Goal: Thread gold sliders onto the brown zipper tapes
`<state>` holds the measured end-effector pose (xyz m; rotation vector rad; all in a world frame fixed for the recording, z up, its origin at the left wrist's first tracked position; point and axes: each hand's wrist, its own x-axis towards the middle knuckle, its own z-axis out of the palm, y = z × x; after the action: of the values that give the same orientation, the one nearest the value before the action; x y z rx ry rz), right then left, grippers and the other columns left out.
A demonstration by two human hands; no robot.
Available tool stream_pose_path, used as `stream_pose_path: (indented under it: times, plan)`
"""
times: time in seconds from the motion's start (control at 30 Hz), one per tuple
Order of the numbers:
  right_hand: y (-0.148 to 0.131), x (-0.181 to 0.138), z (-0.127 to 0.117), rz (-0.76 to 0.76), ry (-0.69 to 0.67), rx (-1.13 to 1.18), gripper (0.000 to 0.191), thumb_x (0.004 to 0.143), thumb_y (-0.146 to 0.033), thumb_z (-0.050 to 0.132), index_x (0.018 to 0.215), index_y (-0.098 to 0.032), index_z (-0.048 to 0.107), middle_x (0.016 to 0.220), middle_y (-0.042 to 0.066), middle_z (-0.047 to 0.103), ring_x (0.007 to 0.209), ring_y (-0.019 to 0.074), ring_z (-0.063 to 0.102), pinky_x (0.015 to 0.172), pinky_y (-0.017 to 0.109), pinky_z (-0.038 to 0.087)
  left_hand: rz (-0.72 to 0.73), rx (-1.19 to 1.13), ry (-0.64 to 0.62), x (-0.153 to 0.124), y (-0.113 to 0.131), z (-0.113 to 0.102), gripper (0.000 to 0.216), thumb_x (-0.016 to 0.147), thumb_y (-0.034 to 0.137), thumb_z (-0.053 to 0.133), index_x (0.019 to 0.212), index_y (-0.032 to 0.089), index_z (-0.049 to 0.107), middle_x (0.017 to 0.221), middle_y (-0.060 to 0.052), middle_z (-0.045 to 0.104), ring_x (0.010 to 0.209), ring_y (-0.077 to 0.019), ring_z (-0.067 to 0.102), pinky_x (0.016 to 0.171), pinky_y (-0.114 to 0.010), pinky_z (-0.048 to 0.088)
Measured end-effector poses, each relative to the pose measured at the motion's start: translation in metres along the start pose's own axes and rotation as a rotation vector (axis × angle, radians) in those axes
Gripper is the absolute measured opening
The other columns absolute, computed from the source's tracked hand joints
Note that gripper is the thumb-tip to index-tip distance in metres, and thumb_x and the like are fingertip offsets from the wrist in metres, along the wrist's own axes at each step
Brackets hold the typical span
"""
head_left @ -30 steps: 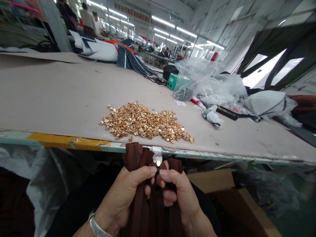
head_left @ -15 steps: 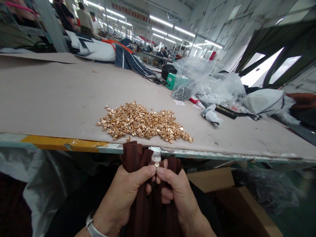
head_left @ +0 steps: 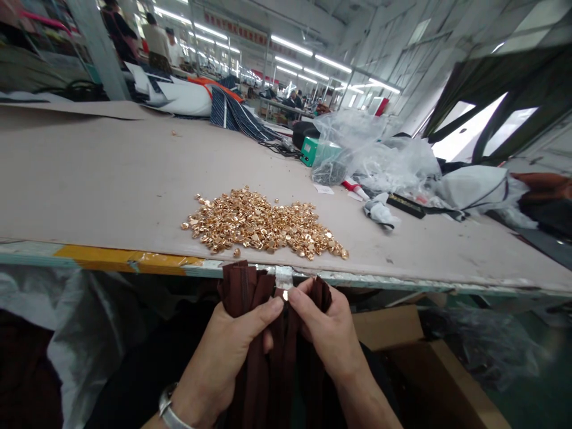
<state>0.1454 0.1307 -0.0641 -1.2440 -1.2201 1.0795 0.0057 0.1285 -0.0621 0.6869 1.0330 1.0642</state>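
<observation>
My left hand [head_left: 232,345] is closed round a bundle of dark brown zippers [head_left: 243,286], with the thumb laid across the tapes. My right hand [head_left: 324,328] is closed on more brown zippers [head_left: 319,295], its thumb and fingers bent near their top ends. Between my two thumb tips shows a small shiny gold zipper slider [head_left: 286,294], at the top of a brown tape that hangs between the hands. Just beyond, on the table, lies a heap of small gold zipper sliders [head_left: 263,223]. Some right-hand fingertips are hidden behind the tapes.
The table edge [head_left: 165,264] runs just beyond my hands. A green box [head_left: 309,150], clear plastic bags [head_left: 379,155] and a black strip [head_left: 406,205] lie right on the table. Striped cloth [head_left: 236,116] lies behind. An open carton [head_left: 393,328] is below right.
My right hand has shifted slightly right and up, its fingers now farther behind the tapes. The tape between the hands is more exposed. The view has shifted slightly.
</observation>
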Motion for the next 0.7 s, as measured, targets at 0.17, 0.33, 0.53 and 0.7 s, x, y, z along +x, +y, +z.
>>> stream_pose_path:
  times: [0.17, 0.33, 0.53, 0.7]
  plan:
    - [-0.011, 0.003, 0.008, -0.190, 0.097, -0.376, 0.024, 0.086, -0.034, 0.058, 0.069, -0.017, 0.054, 0.058, -0.004, 0.052, 0.052, 0.0102, 0.045, 0.051, 0.022, 0.037, -0.063, -0.076, 0.021, 0.005, 0.000, 0.004, 0.034, 0.065, 0.039, 0.075, 0.050, 0.016, 0.056, 0.039, 0.003, 0.050, 0.038, -0.0091, 0.046, 0.040, -0.020, 0.037]
    - [-0.025, 0.022, 0.015, -0.440, 0.300, -0.795, 0.016, 0.083, -0.025, 0.057, 0.070, -0.020, 0.050, 0.062, -0.001, 0.055, 0.056, 0.0146, 0.049, 0.055, 0.026, 0.033, -0.108, -0.169, 0.043, 0.009, 0.001, 0.008, 0.026, 0.064, 0.034, 0.078, 0.058, 0.016, 0.060, 0.039, 0.004, 0.051, 0.036, -0.0075, 0.045, 0.038, -0.018, 0.036]
    - [-0.035, 0.033, 0.014, -0.396, 0.107, -0.553, 0.009, 0.086, -0.026, 0.056, 0.081, -0.019, 0.055, 0.070, -0.002, 0.060, 0.062, 0.0134, 0.053, 0.059, 0.024, 0.037, -0.109, -0.154, 0.047, 0.011, 0.001, 0.009, 0.019, 0.063, 0.027, 0.078, 0.069, 0.016, 0.064, 0.042, 0.005, 0.053, 0.036, -0.0063, 0.044, 0.038, -0.017, 0.035]
    - [-0.031, 0.014, 0.007, -0.275, -0.135, -0.299, 0.013, 0.085, -0.026, 0.058, 0.076, -0.017, 0.059, 0.065, -0.004, 0.055, 0.057, 0.0109, 0.046, 0.056, 0.023, 0.037, -0.097, -0.084, -0.013, 0.001, -0.002, 0.004, 0.023, 0.058, 0.030, 0.079, 0.069, 0.016, 0.065, 0.043, 0.005, 0.052, 0.040, -0.0082, 0.045, 0.041, -0.019, 0.036]
